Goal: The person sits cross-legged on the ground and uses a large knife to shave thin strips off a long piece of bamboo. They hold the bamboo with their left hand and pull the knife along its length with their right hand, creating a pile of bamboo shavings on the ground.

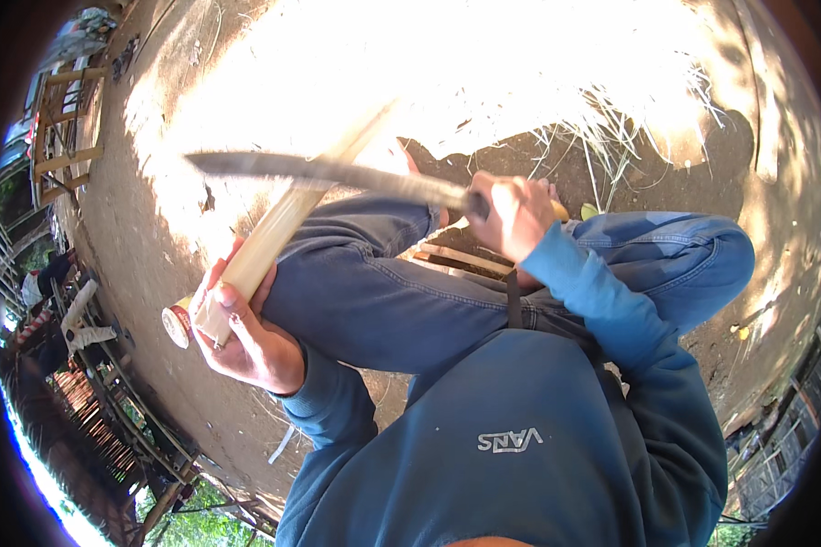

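One container (176, 326) beside left hand (255, 346); pale strips (608, 137) beyond knife (337, 173).

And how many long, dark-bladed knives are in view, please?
1: the long, dark metal knife in the right grip, crossing in front of the long, pale wooden strip.

From where I stand, one wide fisheye view looks steeply down from the person's head, close above the blue fabric sweatshirt (520, 392). Just beyond the sweatshirt it takes in both bare hands (255, 351); farther around it, brown earthen ground (155, 392) curves toward the rim.
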A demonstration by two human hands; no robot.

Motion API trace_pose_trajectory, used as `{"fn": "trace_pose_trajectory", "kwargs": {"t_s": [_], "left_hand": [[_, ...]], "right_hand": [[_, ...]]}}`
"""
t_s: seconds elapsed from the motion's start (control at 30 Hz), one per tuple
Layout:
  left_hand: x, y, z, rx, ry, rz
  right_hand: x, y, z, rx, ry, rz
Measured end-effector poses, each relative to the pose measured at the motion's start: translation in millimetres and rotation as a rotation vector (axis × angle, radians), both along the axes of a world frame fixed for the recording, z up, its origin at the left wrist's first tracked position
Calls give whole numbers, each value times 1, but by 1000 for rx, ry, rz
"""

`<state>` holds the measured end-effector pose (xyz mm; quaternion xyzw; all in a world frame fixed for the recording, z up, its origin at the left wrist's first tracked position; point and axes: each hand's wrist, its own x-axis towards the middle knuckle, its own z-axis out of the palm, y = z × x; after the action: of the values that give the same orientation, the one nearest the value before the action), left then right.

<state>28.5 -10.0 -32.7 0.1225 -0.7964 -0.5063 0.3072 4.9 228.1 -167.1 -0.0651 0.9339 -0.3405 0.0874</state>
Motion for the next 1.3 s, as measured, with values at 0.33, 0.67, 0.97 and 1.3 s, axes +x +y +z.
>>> {"fn": "trace_pose_trajectory", "kwargs": {"t_s": [0.33,0.67,0.97,1.3], "left_hand": [[-3,2,2,-23,5,4],[-3,4,1,-8,42,44],[-3,5,0,-78,7,60],[-4,3,-1,-60,7,85]], "right_hand": [[-17,10,-25,95,-112,-98],[-36,30,-34,190,-265,-113],[-47,45,-57,195,-314,-198],[-57,60,-95,245,-394,-255]]}}
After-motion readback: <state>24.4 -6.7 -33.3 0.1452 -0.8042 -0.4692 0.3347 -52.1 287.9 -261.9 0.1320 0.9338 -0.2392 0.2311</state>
